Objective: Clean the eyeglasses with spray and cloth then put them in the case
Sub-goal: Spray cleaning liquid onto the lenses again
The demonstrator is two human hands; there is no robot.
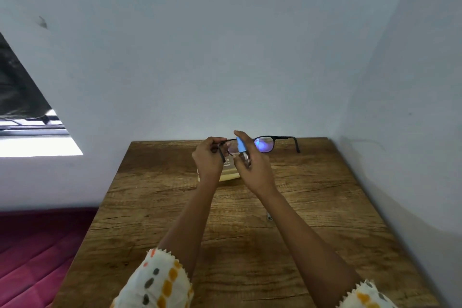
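Black-framed eyeglasses [265, 144] are held up above the far end of the wooden table [325, 220], temples unfolded. My left hand [208, 157] pinches the left temple near its hinge. My right hand [252, 165] grips a small spray bottle with a light blue top [241, 145], its nozzle close to the left lens and my index finger resting on top. Beneath my hands lies a pale yellow object [231, 176], partly hidden; whether it is the cloth or the case I cannot tell.
The table stands in a corner, with white walls [225, 57] behind and to the right. A small dark mark [269, 217] is on the tabletop right of centre. A dark red mattress [37, 252] lies left of the table. A window opening [30, 127] is at far left.
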